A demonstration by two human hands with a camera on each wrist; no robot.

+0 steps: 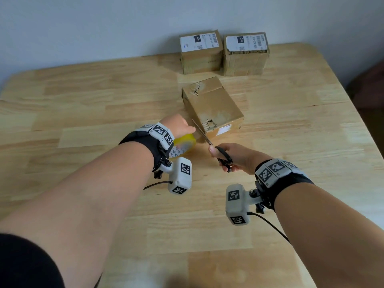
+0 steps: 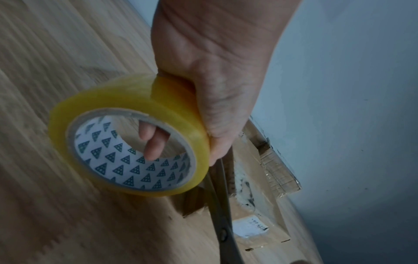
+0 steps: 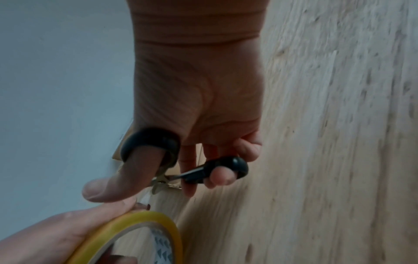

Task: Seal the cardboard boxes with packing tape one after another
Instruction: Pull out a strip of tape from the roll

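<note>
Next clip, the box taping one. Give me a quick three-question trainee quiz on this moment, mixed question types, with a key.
1. True or false: the left hand holds the yellow tape roll with fingers through its core.
2. Which tool does the right hand hold? A) knife B) scissors C) tape dispenser
3. How many cardboard boxes stand on the wooden table, and which is nearest the hands?

Key:
1. True.
2. B; thumb and a finger sit in the black handle loops, blades pointing between the roll and the near box.
3. Three: the near box, plus the two labelled boxes by the wall.
</note>
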